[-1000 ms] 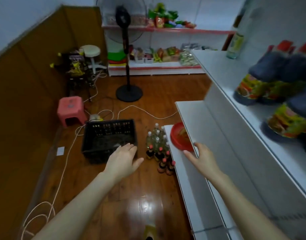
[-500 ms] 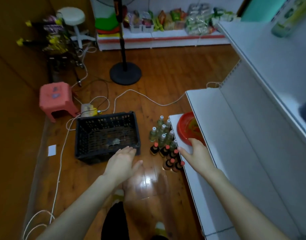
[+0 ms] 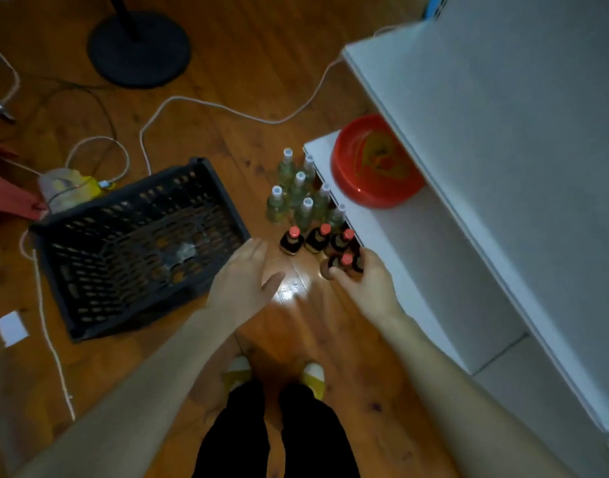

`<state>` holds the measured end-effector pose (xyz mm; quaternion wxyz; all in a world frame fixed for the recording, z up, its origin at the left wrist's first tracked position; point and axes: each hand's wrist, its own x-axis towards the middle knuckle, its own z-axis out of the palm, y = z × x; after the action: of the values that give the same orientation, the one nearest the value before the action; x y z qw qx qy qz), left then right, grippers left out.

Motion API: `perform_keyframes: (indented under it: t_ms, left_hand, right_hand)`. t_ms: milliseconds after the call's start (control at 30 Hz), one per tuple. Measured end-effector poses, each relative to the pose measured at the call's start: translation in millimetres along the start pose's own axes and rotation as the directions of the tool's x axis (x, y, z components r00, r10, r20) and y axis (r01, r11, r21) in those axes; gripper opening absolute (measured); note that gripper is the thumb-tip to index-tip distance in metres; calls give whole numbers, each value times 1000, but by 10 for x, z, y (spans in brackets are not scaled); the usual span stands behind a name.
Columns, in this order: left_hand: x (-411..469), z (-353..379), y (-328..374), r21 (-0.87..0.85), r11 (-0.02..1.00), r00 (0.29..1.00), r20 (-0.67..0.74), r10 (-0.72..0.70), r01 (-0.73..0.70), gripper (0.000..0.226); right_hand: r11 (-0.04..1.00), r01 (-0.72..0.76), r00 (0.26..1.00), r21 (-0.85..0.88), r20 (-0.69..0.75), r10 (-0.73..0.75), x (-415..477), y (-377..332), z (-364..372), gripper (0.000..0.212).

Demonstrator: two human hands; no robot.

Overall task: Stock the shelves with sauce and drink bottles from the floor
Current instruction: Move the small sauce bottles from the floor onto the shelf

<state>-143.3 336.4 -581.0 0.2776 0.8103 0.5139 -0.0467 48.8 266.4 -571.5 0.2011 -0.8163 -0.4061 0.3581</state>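
The right hand (image 3: pixel 366 282) is nearer: its fingers curl round the closest sauce bottle (image 3: pixel 344 261), which stands upright, red cap up, well right of the crate (image 3: pixel 137 243). The left hand (image 3: pixel 242 281) hovers with relaxed fingers, holding nothing, between crate and bottle. Beyond stand three more dark bottles (image 3: pixel 316 236), then pale drink bottles (image 3: pixel 297 191).

sauce bottles (image 3: pixel 292 240): dark, red-capped, upright on floor beside bottom shelf (image 3: pixel 399 243) | drink bottles (image 3: pixel 297 188): clear, white-capped, upright, clustered just behind

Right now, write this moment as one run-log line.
left hand: open, beside crate | right hand: grips nearest sauce bottle on floor | drink bottles: standing on floor
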Motion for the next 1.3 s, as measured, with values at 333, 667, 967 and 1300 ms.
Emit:
perform_keyframes:
  t_ms: [333,667,967,1300]
  left_hand:
    - [1337,2284,-907,-27,1000,997,72,14,-12,72]
    - [2470,3404,-1344,-133,984,973,-214,86,-116,77]
    - [2898,3453,-1441,-307,917,957,-220,191,-253,59]
    - [2685,3556,-1556,-330,917,958,-246,147,-225,55]
  right_hand:
    - [996,-15,996,83,-90,22,1489,1512,1715,59]
    - [981,58,933,183,-360,13,2646,2067,2512,53]
    - [984,94,919,152,-394,-27,2960,2067,2551,44]
    - [980,193,924,41,-343,-167,2750,2157,2612,43]
